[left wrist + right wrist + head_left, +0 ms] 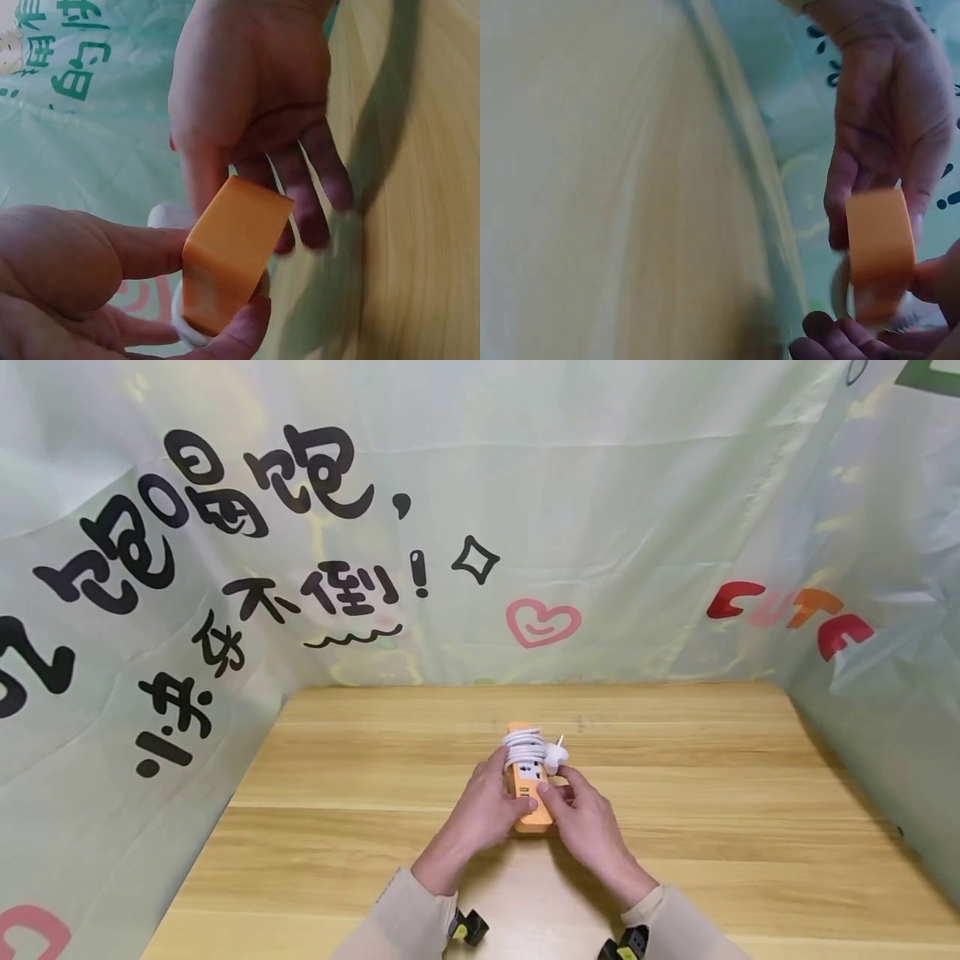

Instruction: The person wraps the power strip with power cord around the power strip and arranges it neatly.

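Observation:
An orange power strip (pixel 536 820) with white socket faces stands out in the head view, its near end pointing at the person. White cord (pixel 525 745) is wound in several turns around its far half. A white plug (pixel 555 756) with metal prongs sticks out on the right side. The left hand (pixel 483 806) grips the strip's left side, thumb across the top. From the right, the right hand (pixel 588 822) holds it with the thumb on the upper edge and the index finger by the plug. Both wrist views show the strip's orange end (pixel 236 255) between the two hands.
A wood-grain table (pixel 337 827) spreads beneath the hands. Printed fabric (pixel 622 510) with black characters, a pink heart and coloured letters walls off the back and both sides. Small black devices (pixel 626 945) sit at the beige cuffs.

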Available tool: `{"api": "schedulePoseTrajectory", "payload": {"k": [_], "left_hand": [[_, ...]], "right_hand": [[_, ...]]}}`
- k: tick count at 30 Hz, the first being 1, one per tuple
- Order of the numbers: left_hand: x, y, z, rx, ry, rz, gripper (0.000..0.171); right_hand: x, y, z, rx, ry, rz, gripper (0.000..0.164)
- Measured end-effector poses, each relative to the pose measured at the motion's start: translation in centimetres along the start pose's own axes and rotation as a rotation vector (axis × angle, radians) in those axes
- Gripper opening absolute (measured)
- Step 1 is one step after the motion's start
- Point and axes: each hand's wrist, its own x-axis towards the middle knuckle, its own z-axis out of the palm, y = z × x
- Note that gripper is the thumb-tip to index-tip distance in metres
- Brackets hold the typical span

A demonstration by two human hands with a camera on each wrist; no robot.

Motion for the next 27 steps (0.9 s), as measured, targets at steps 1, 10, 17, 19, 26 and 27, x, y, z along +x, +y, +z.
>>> {"api": "schedulePoseTrajectory", "payload": {"k": [1, 10, 17, 19, 26, 27], "left_hand": [[0.1, -0.1, 0.0, 0.007, -0.018, 0.002, 0.089], [0.2, -0.8, 0.1, 0.091, -0.116, -0.013, 0.088], [0.6, -1.2, 1.0, 0.103, -0.058, -0.039, 0.087], [0.7, -1.4, 1.3, 0.105, -0.045, -0.049, 0.088], [0.7, -1.7, 1.1, 0.130, -0.030, -0.047, 0.090], [0.6, -1.6, 1.1, 0.130, -0.033, -0.048, 0.090]], "right_hand": [[0.1, 0.2, 0.0, -0.063, 0.021, -0.034, 0.041], [1.3, 0.6, -1.1, -0.467, 0.084, -0.358, 0.013], [2.6, 0.7, -1.7, -0.334, -0.085, -0.168, 0.019], [2.8, 0.9, -1.8, -0.218, -0.155, -0.067, 0.022], [3.1, 1.6, -2.3, -0.057, -0.263, 0.106, 0.022], [3.1, 1.6, -2.4, -0.063, -0.267, 0.110, 0.023]]}}
